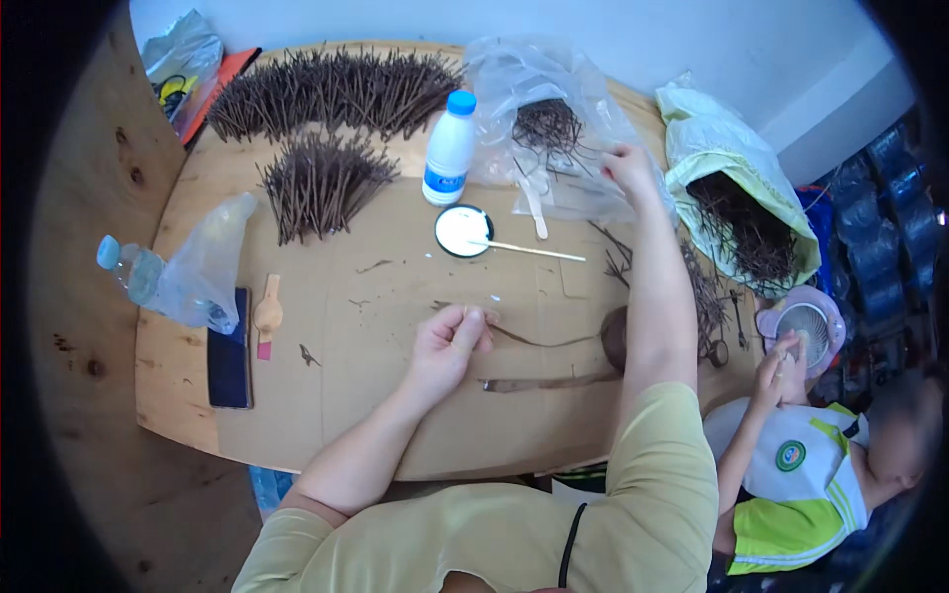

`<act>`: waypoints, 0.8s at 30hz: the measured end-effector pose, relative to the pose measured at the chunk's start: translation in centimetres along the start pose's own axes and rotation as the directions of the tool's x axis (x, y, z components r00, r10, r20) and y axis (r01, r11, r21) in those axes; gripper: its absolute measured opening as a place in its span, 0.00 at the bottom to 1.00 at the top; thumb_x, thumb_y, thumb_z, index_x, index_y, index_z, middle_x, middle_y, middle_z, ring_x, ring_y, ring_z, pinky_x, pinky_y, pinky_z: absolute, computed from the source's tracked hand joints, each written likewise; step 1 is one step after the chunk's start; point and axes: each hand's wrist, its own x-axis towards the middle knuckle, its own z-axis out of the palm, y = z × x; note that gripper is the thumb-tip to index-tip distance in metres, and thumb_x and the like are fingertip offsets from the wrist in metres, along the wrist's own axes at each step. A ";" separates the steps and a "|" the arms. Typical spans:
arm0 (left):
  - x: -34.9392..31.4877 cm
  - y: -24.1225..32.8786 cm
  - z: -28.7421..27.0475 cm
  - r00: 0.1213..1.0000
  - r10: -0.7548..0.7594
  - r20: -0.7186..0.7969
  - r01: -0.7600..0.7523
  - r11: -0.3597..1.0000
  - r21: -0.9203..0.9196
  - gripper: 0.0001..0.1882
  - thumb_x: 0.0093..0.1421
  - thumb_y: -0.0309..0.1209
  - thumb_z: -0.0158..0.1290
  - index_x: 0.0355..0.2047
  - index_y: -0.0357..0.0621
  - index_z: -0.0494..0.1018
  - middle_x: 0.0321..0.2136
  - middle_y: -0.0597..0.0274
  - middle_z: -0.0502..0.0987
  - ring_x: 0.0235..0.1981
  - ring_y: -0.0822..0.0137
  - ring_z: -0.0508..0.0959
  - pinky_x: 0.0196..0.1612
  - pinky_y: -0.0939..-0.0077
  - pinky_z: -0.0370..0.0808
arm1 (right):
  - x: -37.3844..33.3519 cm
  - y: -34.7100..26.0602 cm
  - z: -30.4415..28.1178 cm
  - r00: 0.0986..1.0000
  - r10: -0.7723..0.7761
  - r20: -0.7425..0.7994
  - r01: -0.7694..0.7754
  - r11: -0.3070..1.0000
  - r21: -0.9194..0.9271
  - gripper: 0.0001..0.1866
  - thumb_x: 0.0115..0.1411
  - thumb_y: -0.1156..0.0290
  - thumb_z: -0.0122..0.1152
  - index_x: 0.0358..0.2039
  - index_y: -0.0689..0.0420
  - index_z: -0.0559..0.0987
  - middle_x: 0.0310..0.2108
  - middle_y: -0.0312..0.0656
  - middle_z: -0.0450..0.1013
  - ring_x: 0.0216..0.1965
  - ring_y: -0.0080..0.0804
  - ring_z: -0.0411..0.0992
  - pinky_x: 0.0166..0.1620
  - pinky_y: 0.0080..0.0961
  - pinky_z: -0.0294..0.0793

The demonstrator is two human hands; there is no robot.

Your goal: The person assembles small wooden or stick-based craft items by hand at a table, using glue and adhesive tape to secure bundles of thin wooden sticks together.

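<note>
My left hand [450,346] is closed in a pinch above the cardboard-covered table [395,425]. A thin brown twig [544,342] seems to run out from its fingers to the right. My right hand [630,170] reaches far right, fingertips pressed together beside the clear plastic bag [603,94] with dark twigs [547,128]; what they pinch, if anything, is too small to make out. Between the hands lie a round black-rimmed dish of white paste [462,230] and a thin stick [539,251] resting on it. My right forearm partly covers a round brown object [615,339].
Bundled twigs [336,94] line the back, with a smaller bundle [324,188] before them. A white bottle [450,148] stands near the dish. At left are a water bottle [144,275] and dark phone-like slab [229,356]. A twig sack [741,208], small fan [803,331] and another person [801,465] are right.
</note>
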 end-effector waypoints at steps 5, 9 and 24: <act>-0.1 -0.1 0.2 1.000 -0.004 -0.028 0.004 1.000 -0.022 0.13 0.62 0.34 0.43 0.29 0.38 0.72 0.16 0.69 0.70 0.20 0.81 0.67 0.27 0.86 0.64 | -7.9 2.1 -5.2 0.861 0.239 0.448 0.053 0.835 -0.547 0.12 0.42 0.67 0.64 0.18 0.63 0.75 0.15 0.38 0.70 0.18 0.25 0.66 0.24 0.24 0.66; 0.0 0.0 0.3 0.999 0.030 -0.043 -0.028 0.999 0.029 0.13 0.61 0.34 0.44 0.28 0.37 0.71 0.16 0.69 0.70 0.20 0.81 0.67 0.26 0.86 0.64 | -12.7 3.9 -5.1 0.847 0.116 0.519 0.049 0.955 -0.293 0.13 0.39 0.66 0.69 0.20 0.62 0.76 0.18 0.38 0.70 0.21 0.25 0.66 0.27 0.23 0.66; 0.4 -0.3 -0.7 0.966 -0.188 0.176 0.203 0.976 -0.073 0.11 0.60 0.25 0.43 0.43 0.36 0.66 0.32 0.63 0.72 0.29 0.77 0.72 0.36 0.85 0.71 | -23.5 -12.5 4.0 0.909 -0.114 0.401 -0.248 0.626 0.740 0.11 0.55 0.67 0.57 0.34 0.61 0.73 0.24 0.33 0.70 0.22 0.16 0.67 0.23 0.12 0.63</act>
